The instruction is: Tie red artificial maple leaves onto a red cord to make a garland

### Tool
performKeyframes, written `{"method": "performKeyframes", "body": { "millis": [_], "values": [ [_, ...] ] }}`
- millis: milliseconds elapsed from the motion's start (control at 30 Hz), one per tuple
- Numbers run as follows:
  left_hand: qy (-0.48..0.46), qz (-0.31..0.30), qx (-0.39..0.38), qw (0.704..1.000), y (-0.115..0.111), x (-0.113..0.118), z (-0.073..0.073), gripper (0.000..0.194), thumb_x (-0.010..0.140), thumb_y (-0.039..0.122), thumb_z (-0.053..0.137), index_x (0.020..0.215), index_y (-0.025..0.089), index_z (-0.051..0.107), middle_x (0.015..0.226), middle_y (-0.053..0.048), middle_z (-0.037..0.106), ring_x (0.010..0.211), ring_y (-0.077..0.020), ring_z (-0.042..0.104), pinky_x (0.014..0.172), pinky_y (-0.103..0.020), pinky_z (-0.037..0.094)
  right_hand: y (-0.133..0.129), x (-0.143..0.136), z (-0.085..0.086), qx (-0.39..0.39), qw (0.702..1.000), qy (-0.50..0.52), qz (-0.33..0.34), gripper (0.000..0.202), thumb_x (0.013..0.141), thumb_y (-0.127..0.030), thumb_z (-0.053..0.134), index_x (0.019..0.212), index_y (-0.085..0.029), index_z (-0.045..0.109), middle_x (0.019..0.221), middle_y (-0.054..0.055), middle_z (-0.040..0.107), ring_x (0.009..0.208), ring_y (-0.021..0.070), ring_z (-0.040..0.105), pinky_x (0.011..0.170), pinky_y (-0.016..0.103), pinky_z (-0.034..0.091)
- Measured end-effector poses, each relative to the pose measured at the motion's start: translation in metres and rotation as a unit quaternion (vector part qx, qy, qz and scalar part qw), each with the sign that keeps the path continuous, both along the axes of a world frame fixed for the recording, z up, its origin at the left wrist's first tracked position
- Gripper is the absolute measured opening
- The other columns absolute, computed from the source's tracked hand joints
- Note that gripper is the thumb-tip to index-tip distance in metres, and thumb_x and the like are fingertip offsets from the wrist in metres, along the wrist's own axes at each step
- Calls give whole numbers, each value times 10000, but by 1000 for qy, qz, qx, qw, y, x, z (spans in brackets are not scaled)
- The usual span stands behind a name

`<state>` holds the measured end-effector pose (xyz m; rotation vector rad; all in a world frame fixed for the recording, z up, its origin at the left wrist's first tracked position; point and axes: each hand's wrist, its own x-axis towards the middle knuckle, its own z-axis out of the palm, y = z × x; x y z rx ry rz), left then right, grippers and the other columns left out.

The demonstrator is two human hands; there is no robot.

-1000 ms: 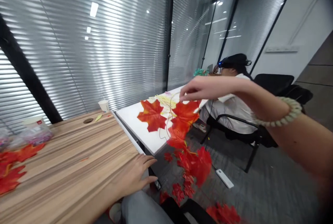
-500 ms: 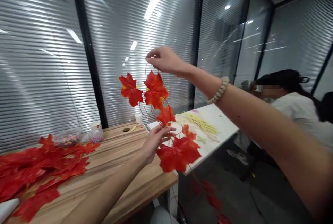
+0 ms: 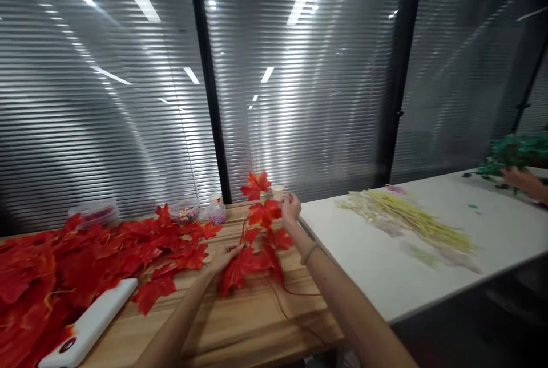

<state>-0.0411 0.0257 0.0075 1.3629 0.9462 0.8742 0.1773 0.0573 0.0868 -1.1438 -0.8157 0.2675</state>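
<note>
Leaf garland (image 3: 242, 268) blocks centre; white table (image 3: 368, 259) has room.

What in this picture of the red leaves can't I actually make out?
All in the head view:
Right hand: whether its fingertips pinch anything; too small and blurred.
Left hand: its exact grip; blurred against the red leaves.
White cup: its lower part; hidden behind the leaves and right hand.
Multicoloured bits: what they are; too small.
Co-worker's hand: whose body lies beyond; cut off by the right edge.

No lettering can be read, not even on the white bar (image 3: 92, 322)
</note>
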Motion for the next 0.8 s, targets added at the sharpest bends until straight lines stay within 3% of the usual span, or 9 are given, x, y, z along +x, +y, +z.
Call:
{"method": "performKeyframes", "body": {
  "millis": [67,133,267,567,700,800],
  "values": [
    [-3,11,11,1000,4,-1,-13,441,559,503,684,807,139,655,742,-59,666,638,-171,588,585,-252,419,7,-13,-39,-25,998,27,-41,376,809,-343,308,909,-88,565,560,65,595,551,200,552,562,281,374],
    [-9,23,30,999,9,0,-22,428,568,489,686,805,135,648,764,-61,669,659,-169,592,590,-244,419,11,-23,-67,-41,997,32,-65,396,820,-357,286,914,-85,559,593,87,609,588,217,562,588,294,371],
    [-30,53,42,997,16,-1,-28,400,547,426,725,803,133,632,770,-58,668,686,-161,599,602,-230,426,13,-38,-96,-52,997,-4,-64,385,845,-375,276,872,-117,560,604,69,608,592,202,557,623,286,367],
    [-92,151,6,984,13,-6,-16,330,514,351,762,710,134,609,632,-20,649,551,-127,587,551,-232,457,8,-44,-105,-53,988,-142,13,341,853,-366,315,817,-151,578,759,74,622,668,180,535,640,259,352],
    [-118,188,7,975,15,-17,-5,363,491,350,772,716,125,598,667,-34,646,612,-140,606,609,-253,483,6,-39,-105,-52,987,-151,19,327,851,-344,317,798,-146,572,760,81,615,687,181,532,653,264,356],
    [-124,203,18,971,17,-29,2,372,507,356,763,742,119,599,627,-3,602,508,-93,554,509,-208,449,5,-36,-106,-57,989,-137,17,332,857,-345,308,781,-143,562,717,73,611,658,177,537,644,263,363]
  ]
}}
